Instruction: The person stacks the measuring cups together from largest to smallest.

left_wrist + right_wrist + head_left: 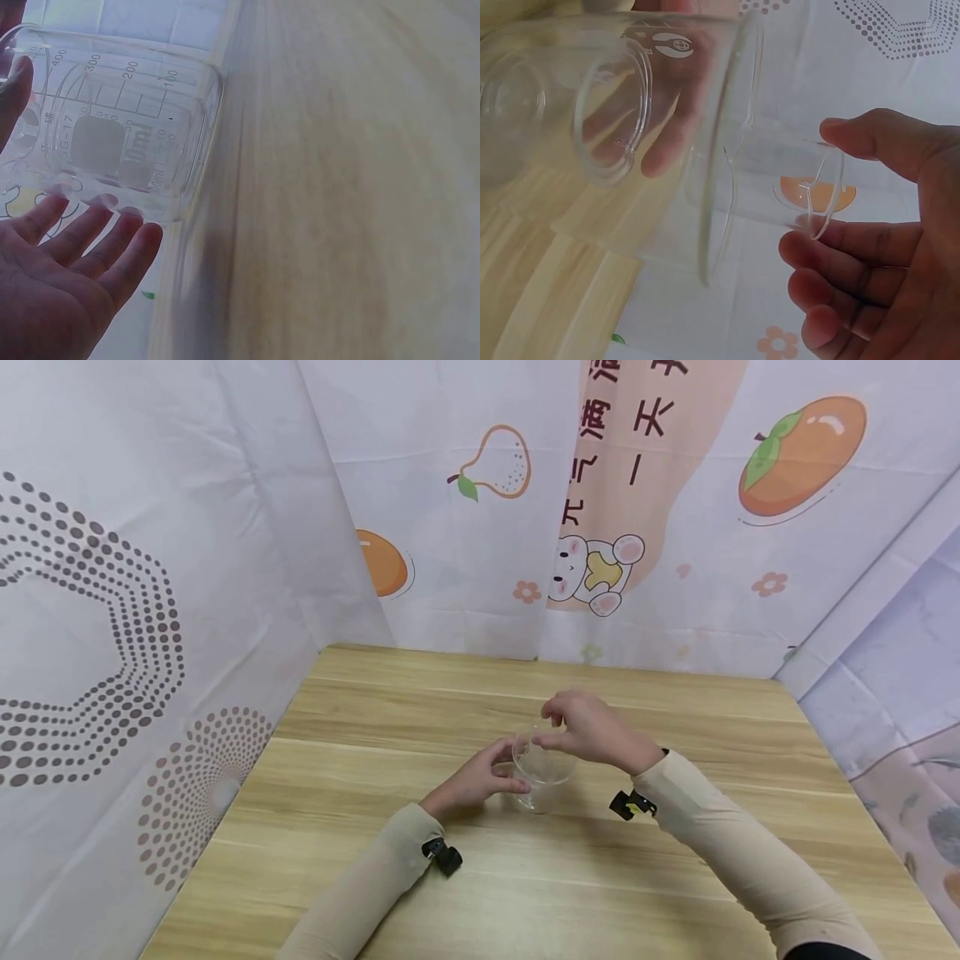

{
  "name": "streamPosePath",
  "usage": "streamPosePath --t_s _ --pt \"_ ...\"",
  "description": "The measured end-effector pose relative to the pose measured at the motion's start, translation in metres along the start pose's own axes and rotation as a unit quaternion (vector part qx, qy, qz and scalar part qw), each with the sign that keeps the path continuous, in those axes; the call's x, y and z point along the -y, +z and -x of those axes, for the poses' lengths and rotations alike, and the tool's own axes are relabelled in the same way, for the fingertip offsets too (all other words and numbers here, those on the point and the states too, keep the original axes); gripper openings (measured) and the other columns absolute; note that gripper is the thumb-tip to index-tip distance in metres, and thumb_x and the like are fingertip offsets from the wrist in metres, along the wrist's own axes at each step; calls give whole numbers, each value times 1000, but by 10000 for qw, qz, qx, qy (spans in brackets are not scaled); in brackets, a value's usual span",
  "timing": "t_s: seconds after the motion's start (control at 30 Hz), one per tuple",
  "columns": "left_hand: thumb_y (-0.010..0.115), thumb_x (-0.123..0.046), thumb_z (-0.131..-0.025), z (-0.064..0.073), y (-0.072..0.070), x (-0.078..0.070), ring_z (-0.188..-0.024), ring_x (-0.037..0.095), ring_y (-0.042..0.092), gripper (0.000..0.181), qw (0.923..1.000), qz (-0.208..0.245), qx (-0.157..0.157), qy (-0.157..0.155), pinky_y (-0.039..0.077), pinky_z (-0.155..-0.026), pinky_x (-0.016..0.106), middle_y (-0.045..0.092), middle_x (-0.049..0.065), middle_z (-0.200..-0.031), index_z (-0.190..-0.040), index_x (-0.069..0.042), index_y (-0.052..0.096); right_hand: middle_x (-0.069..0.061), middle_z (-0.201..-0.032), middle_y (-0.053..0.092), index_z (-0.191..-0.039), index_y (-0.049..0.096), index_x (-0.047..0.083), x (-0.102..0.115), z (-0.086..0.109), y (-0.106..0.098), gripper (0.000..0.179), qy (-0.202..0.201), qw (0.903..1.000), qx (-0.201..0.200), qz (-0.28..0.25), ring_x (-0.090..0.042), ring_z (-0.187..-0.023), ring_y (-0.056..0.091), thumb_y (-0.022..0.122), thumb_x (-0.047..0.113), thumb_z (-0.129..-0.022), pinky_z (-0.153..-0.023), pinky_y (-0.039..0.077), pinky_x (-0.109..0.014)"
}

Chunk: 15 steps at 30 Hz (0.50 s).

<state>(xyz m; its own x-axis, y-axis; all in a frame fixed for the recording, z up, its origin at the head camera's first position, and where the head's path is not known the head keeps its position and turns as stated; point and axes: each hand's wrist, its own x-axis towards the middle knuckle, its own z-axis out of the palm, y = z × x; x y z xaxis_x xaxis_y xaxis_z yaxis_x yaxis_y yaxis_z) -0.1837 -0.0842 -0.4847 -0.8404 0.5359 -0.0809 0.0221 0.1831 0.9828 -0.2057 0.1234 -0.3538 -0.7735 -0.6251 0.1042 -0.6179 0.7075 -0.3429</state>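
A large clear glass beaker stands on the table, with printed graduations facing the left wrist view. My left hand holds its side, the thumb on one side and the fingers on the other. Within it sits a smaller glass beaker, whose rim shows through the wall in the right wrist view. Over the mouth, my right hand pinches the rim of a small glass beaker between thumb and fingers. That small beaker's lower end lies at or inside the large beaker's mouth; glass overlap hides exactly how deep.
The wood-grain table spreads around both hands. White printed curtains hang along its back and sides. A small black camera is strapped to the left wrist, and another black camera to the right.
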Motion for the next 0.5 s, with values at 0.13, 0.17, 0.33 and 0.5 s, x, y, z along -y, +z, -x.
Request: streamPosePath --t_s 0.13,0.17,0.33,0.5 --pt "74 -19 -87 0 0 1 -134 31 49 67 10000 6 17 -3 46 -108 46 46 2 -147 -144 -23 39 -6 -84 68 -98 71 1 0 0 4 34 -5 10000 0 -6 -19 -75 62 76 31 -82 -65 53 -30" --pt "74 -19 -87 0 0 1 -134 31 49 67 10000 -1 17 -1 46 -108 46 46 2 -147 -144 -23 39 -6 -84 68 -98 71 1 0 0 5 33 -22 10000 -2 -20 -18 -75 62 76 30 -82 -65 53 -30" --pt "74 -21 -87 -1 0 3 -135 32 48 67 10000 -57 17 52 46 -109 45 46 3 -147 -144 -21 39 -5 -83 69 -97 71 1 0 1 8 32 -30 10000 42 -68 -15 -75 61 74 30 -83 -67 53 -30" --pt "74 -19 -87 -1 0 2 -135 31 49 66 10000 -22 27 80 45 -109 46 47 3 -147 -143 -22 40 -2 -82 68 -96 71 2 0 1 9 31 9 10000 62 -55 -13 -74 59 74 31 -83 -67 53 -30"
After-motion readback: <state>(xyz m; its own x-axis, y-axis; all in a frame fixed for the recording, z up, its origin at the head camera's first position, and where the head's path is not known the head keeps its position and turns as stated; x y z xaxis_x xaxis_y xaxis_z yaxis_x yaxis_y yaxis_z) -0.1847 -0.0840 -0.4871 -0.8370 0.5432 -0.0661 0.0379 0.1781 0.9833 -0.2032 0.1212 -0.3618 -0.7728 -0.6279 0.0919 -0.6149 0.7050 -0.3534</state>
